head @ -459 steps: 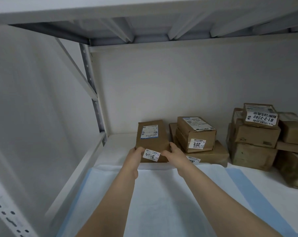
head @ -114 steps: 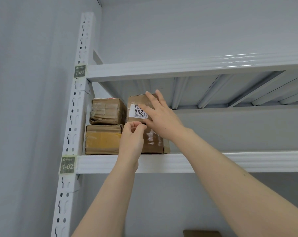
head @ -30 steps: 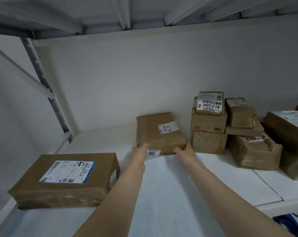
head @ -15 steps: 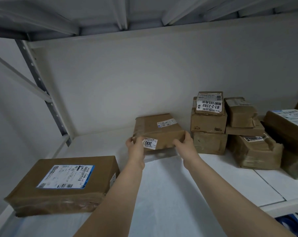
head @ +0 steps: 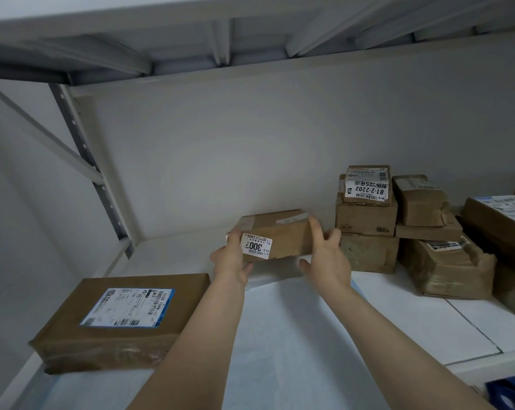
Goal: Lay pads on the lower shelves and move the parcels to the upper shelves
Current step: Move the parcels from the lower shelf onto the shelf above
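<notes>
Both hands lift a brown parcel labelled 3007 above the white pad. The left hand grips its end. The right hand seems only to touch it.

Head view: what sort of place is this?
Probably a parcel storeroom or pickup point: a slotted metal rack upright, taped brown parcels with shipping labels stacked at right, and a numbered sticker, 3007, on the parcel between the left hand and right hand.
</notes>
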